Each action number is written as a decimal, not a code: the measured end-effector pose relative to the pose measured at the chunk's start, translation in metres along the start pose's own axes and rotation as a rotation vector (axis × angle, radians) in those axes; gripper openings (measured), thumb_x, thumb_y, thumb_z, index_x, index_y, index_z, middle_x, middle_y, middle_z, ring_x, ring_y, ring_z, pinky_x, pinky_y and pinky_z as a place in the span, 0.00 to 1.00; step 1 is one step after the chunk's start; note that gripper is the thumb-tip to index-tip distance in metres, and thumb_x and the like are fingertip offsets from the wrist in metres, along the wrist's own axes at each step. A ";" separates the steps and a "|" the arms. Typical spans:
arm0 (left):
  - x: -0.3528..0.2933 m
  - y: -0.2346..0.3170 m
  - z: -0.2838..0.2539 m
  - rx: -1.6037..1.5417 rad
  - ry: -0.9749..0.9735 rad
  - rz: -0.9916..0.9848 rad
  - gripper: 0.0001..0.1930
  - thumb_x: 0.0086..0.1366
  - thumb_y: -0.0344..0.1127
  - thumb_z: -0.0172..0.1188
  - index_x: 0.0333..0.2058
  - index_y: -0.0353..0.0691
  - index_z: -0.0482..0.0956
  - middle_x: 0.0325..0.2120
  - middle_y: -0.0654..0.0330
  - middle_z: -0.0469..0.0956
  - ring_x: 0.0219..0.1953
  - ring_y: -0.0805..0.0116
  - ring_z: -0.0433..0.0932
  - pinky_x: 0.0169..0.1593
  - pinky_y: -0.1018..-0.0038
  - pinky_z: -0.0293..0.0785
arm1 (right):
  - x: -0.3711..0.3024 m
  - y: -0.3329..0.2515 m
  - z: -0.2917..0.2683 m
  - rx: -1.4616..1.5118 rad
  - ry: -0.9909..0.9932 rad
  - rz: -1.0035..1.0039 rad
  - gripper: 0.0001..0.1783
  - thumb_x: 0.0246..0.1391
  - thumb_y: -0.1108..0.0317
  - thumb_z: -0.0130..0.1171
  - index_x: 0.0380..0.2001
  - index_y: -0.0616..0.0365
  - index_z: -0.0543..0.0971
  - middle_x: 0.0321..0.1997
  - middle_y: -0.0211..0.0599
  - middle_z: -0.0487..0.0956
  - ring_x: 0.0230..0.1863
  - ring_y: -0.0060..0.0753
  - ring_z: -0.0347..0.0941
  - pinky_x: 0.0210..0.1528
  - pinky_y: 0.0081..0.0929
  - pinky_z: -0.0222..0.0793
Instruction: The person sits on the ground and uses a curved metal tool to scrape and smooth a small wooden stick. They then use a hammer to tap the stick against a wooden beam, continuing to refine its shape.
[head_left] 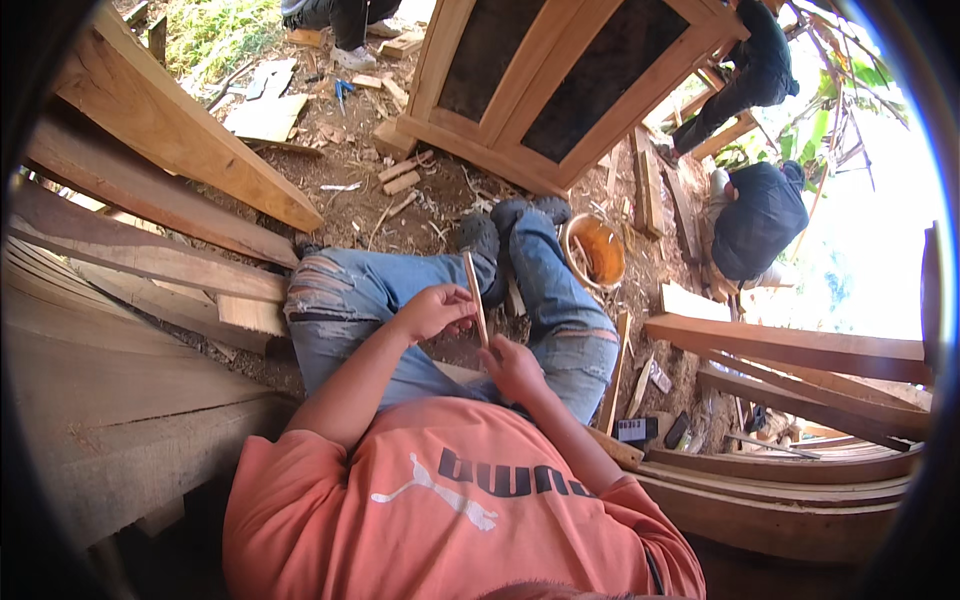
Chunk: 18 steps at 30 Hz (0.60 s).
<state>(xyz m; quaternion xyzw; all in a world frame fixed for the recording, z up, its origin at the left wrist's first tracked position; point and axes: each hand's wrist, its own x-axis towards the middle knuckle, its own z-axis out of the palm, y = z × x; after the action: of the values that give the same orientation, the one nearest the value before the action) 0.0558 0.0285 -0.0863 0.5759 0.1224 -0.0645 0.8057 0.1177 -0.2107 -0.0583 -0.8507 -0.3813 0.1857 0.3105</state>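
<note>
Above my lap a thin, narrow wooden strip stands slanted, its upper end free. My right hand is closed around the strip's lower end. From the other side, the curled fingers of my left hand pinch at the strip's middle; the exact contact is partly hidden by the fingers. Beneath both hands are my legs in torn blue jeans, knees apart and shoes together on the ground.
A panelled wooden frame with dark panels stands ahead. An orange-brown bucket holding scraps is by my right foot. Long boards lie left, more planks right. Offcuts litter the dirt. A person crouches at right; others stand farther off.
</note>
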 end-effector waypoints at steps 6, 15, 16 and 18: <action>-0.011 -0.001 0.010 0.024 0.097 0.128 0.10 0.78 0.39 0.62 0.50 0.40 0.81 0.41 0.63 0.87 0.41 0.75 0.85 0.42 0.75 0.82 | -0.011 0.014 0.004 0.096 -0.043 0.075 0.17 0.68 0.55 0.66 0.46 0.58 0.80 0.34 0.50 0.85 0.36 0.57 0.84 0.41 0.47 0.76; -0.026 0.010 0.020 -0.011 0.244 0.179 0.11 0.79 0.40 0.60 0.51 0.41 0.79 0.42 0.65 0.86 0.42 0.75 0.85 0.42 0.75 0.82 | -0.010 0.022 0.008 0.339 -0.111 0.007 0.09 0.74 0.66 0.58 0.46 0.62 0.79 0.34 0.35 0.84 0.36 0.26 0.79 0.43 0.30 0.76; -0.028 0.011 0.020 -0.002 0.260 0.182 0.11 0.79 0.40 0.61 0.53 0.41 0.79 0.42 0.65 0.86 0.43 0.75 0.85 0.43 0.76 0.82 | -0.007 0.020 0.009 0.381 -0.143 0.008 0.09 0.75 0.66 0.56 0.47 0.62 0.79 0.34 0.34 0.83 0.37 0.26 0.79 0.43 0.29 0.76; -0.032 0.012 0.020 0.018 0.292 0.187 0.13 0.79 0.40 0.61 0.55 0.41 0.78 0.43 0.65 0.86 0.44 0.75 0.85 0.43 0.77 0.81 | -0.003 0.023 0.013 0.480 -0.183 0.010 0.10 0.77 0.65 0.54 0.47 0.62 0.78 0.34 0.33 0.83 0.37 0.25 0.78 0.44 0.28 0.76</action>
<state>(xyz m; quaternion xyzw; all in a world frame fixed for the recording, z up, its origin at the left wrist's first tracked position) 0.0305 0.0120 -0.0605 0.5953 0.1833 0.0940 0.7767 0.1203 -0.2198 -0.0830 -0.7341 -0.3484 0.3490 0.4669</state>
